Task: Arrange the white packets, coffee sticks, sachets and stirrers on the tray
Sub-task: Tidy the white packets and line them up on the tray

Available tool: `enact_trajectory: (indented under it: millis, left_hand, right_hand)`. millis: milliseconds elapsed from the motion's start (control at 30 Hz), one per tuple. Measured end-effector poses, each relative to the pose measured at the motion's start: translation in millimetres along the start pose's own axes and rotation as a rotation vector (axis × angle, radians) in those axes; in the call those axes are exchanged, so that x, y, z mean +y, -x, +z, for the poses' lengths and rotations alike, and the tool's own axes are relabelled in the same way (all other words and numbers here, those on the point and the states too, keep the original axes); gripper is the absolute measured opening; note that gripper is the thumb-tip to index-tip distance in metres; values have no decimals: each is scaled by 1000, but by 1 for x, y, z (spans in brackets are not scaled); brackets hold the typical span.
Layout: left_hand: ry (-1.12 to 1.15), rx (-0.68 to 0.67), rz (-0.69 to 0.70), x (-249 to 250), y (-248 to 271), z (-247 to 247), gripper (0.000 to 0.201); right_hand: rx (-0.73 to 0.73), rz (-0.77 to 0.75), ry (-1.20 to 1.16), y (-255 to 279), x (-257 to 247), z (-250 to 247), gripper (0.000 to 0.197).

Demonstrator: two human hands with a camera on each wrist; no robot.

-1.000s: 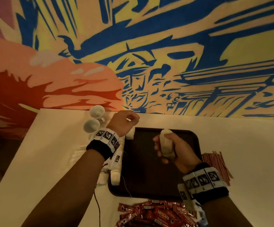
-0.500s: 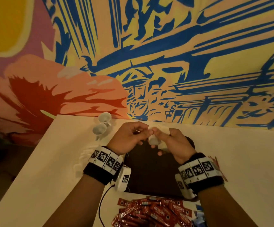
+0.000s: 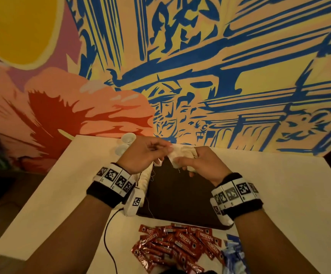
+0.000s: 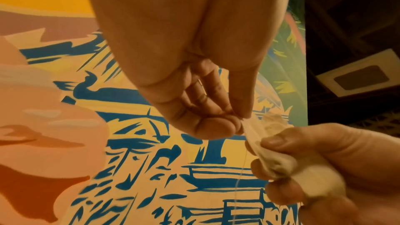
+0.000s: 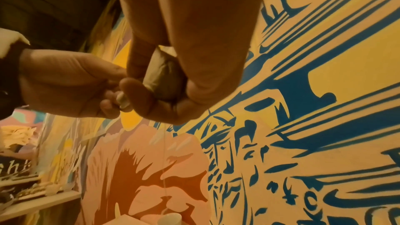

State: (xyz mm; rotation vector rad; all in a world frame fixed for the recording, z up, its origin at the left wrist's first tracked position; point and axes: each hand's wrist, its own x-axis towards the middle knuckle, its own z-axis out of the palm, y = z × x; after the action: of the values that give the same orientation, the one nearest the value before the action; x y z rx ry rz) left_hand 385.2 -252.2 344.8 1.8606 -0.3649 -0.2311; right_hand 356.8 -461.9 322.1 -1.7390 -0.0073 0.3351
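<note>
- Two white cups (image 3: 125,143) stand on the white table (image 3: 279,194) at the far left corner of the tray (image 3: 180,194), by the mural wall (image 3: 220,76).
- The left hand (image 3: 143,155), raised above the tray's far edge, pinches one corner of the white packets (image 3: 180,157) between thumb and fingertips (image 4: 216,126).
- The right hand (image 3: 204,165), just right of it, has its fingers curled round the rest of the bunch; a thin thread hangs below.
- More white packets (image 3: 143,179) lie at the tray's left edge.
- Red coffee sticks (image 3: 176,246) are heaped on the table near the tray's front edge, with blue sachets (image 3: 232,254) to their right.
</note>
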Motion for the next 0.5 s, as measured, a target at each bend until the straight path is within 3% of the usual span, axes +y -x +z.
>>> enact_trajectory:
  millis: [167,300,500]
  left_hand:
    - [-124,-21,13,13,10,-6,16]
    - [-177,-93,-19,23,15,-9,25]
    - [-241,-96,-20,30,12,-10,20]
  right_hand:
    - [-58,4,-8,10,-8,-4,14]
    - [-80,5,-7,12,-10,-5,22]
    - [-74,-56,-32,10,-3,-4,28]
